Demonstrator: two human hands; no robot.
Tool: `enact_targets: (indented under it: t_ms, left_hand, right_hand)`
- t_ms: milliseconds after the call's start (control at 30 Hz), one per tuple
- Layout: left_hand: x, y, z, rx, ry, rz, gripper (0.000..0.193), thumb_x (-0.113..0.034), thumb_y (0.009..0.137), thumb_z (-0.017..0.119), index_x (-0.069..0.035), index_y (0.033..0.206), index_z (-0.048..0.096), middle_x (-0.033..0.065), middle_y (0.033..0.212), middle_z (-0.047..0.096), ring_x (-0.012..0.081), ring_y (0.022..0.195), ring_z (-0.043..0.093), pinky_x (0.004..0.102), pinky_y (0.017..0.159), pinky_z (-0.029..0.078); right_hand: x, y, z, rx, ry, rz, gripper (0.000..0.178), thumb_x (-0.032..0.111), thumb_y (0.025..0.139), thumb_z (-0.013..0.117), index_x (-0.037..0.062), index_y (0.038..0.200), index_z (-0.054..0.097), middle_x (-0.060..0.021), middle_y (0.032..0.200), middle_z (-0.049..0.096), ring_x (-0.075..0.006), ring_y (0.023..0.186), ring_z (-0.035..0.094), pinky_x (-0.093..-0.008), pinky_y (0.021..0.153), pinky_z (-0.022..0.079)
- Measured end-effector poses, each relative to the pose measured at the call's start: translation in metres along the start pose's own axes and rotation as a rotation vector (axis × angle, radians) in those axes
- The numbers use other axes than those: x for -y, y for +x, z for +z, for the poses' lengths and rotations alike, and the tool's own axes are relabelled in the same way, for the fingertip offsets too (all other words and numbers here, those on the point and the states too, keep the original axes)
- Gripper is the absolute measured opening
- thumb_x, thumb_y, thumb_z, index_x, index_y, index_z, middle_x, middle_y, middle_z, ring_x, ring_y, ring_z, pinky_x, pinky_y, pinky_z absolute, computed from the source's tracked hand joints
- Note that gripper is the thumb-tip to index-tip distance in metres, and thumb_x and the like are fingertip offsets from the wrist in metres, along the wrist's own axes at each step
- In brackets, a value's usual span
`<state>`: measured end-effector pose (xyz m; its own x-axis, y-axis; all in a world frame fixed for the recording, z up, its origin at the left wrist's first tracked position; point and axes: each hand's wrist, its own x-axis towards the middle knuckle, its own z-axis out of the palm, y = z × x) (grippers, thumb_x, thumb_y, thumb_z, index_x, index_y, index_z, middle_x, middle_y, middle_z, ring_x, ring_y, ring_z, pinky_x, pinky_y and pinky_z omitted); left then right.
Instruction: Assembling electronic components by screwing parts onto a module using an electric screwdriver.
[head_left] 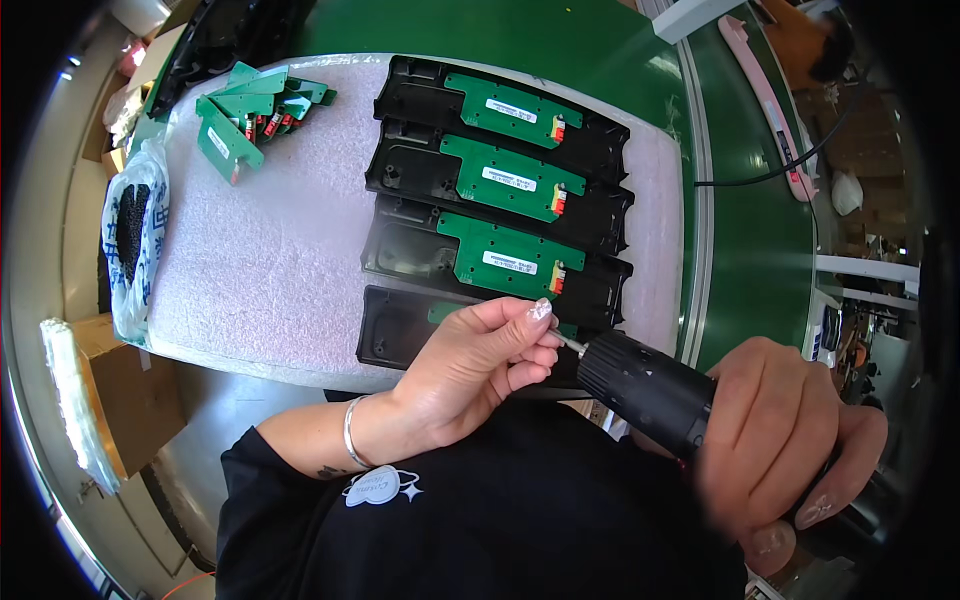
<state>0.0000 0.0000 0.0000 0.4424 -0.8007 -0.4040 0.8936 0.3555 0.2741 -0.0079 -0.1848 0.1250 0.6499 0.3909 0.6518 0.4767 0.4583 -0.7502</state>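
My right hand (775,440) is wrapped round a black power screwdriver (645,385), which points to the left. At its tip, the fingers of my left hand (480,365) are pinched together by the metal bit (568,341); whether a small screw sits between them is too small to tell. Beneath my left hand lies the nearest black plastic housing (400,325), its green circuit board mostly hidden. Beyond it, three more housings lie in a row, each with a green circuit board (510,258) bearing a white label and a red-and-yellow component.
A pile of loose green boards (245,110) lies at the far left of the foam-covered surface (270,250). A plastic bag of small black pieces (135,235) is at the left edge. A cardboard box (125,400) stands below it. A black cable (750,182) runs at the right.
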Motion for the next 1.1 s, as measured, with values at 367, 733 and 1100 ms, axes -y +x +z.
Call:
enact_targets:
  t_ms: [367,733,1100]
  left_hand:
    - [0.004,-0.005,0.022,-0.057,-0.170,-0.239,0.031,-0.023,0.094,0.038,0.000,0.110,0.050,0.0118,0.105,0.057,0.0176,0.097,0.057,0.0274,0.087,0.046]
    - [-0.001,-0.012,0.012,0.103,0.088,-0.182,0.027,-0.013,0.091,0.044,0.000,0.114,0.048,0.0136,0.095,0.061,0.0198,0.088,0.061,0.0254,0.075,0.051]
    - [-0.001,-0.014,0.014,-0.027,0.019,-0.066,0.019,-0.009,0.087,0.051,0.000,0.102,0.057,0.0103,0.090,0.063,0.0139,0.081,0.062,0.0229,0.073,0.052]
  right_hand:
    - [-0.029,-0.017,-0.009,-0.138,-0.152,0.132,0.035,0.008,0.066,0.066,0.0078,0.091,0.040,-0.0032,0.065,0.053,-0.0119,0.053,0.053,-0.0253,0.057,0.041]
    - [-0.054,-0.026,-0.007,-0.447,-0.229,0.220,0.030,-0.006,0.070,0.056,0.0043,0.090,0.037,-0.0037,0.061,0.045,-0.0108,0.050,0.045,-0.0239,0.050,0.041]
    - [-0.055,-0.026,-0.001,-0.410,-0.242,0.290,0.024,0.004,0.075,0.054,0.0068,0.091,0.037,-0.0023,0.062,0.045,-0.0101,0.049,0.043,-0.0262,0.056,0.036]
